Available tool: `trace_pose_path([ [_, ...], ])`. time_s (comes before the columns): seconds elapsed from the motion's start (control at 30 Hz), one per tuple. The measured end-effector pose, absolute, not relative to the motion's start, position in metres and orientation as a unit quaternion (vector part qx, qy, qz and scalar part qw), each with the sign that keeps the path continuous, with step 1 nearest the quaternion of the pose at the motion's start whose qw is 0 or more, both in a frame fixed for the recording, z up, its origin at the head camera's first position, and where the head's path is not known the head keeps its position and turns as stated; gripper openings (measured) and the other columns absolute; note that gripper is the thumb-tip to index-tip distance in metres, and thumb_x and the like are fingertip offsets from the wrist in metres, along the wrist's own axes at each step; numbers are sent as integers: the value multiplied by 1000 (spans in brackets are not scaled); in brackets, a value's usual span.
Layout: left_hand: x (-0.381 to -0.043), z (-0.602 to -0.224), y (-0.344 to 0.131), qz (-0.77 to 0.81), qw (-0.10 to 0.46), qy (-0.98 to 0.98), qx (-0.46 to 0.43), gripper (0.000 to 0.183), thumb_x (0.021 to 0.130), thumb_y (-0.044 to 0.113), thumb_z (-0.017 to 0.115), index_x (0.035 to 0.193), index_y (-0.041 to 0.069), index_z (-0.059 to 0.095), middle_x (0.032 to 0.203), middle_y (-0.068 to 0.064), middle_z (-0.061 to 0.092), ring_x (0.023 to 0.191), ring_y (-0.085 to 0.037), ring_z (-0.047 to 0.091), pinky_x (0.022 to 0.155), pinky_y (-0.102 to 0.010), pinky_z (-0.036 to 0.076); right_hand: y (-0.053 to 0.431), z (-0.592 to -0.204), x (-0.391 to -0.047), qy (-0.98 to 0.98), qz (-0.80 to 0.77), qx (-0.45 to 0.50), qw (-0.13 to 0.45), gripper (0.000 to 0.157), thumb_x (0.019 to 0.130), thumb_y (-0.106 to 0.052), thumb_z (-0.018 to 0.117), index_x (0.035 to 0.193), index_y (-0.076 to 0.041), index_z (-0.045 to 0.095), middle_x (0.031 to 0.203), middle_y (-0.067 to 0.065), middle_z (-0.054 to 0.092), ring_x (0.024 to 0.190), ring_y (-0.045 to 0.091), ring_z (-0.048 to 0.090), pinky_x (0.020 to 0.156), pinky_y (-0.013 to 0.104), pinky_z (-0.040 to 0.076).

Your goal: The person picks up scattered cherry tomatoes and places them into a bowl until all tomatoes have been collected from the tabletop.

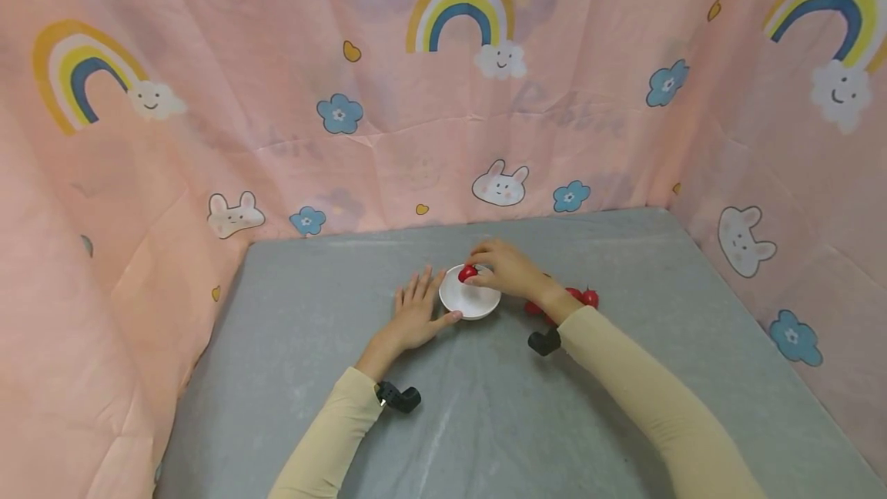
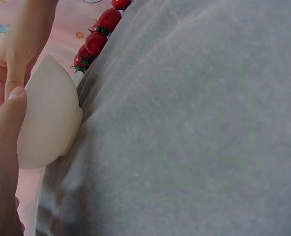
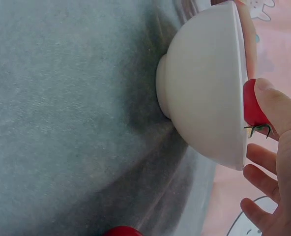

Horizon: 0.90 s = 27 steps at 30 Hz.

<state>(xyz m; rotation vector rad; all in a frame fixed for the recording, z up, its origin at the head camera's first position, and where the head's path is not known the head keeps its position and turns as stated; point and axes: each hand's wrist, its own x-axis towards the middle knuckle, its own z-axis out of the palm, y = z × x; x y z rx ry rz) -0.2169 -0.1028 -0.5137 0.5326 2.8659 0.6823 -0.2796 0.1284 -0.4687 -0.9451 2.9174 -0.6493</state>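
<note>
A white bowl (image 1: 471, 301) stands upright on the grey-covered table. My left hand (image 1: 415, 317) is spread along its left side with straight fingers, and the thumb touches the near rim. Over the bowl's far part, my right hand (image 1: 507, 268) pinches a red cherry tomato (image 1: 467, 274) between thumb and fingers. In the right wrist view the tomato (image 3: 254, 104) shows a green calyx, right at the rim, while the other fingers are spread apart. The inside of the bowl is visible only from the head view, partly covered by the right hand.
Several more red cherry tomatoes (image 1: 590, 297) lie right of the bowl, partly hidden by the right wrist; the left wrist view shows them with green stems (image 2: 100, 31). A pink patterned curtain (image 1: 416, 137) encloses the table's back and sides.
</note>
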Motion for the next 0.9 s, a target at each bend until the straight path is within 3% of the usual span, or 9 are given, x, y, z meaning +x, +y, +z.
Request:
trace_pose_path([
  [0.9, -216, -514, -102, 234, 78, 953, 175, 87, 94, 64, 50, 161, 28, 7, 169, -11, 1, 155, -41, 2, 119, -67, 5, 137, -474, -282, 921, -216, -325, -17, 42, 89, -43, 71, 121, -15, 71, 129, 10, 64, 123, 30, 56, 106, 53, 45],
])
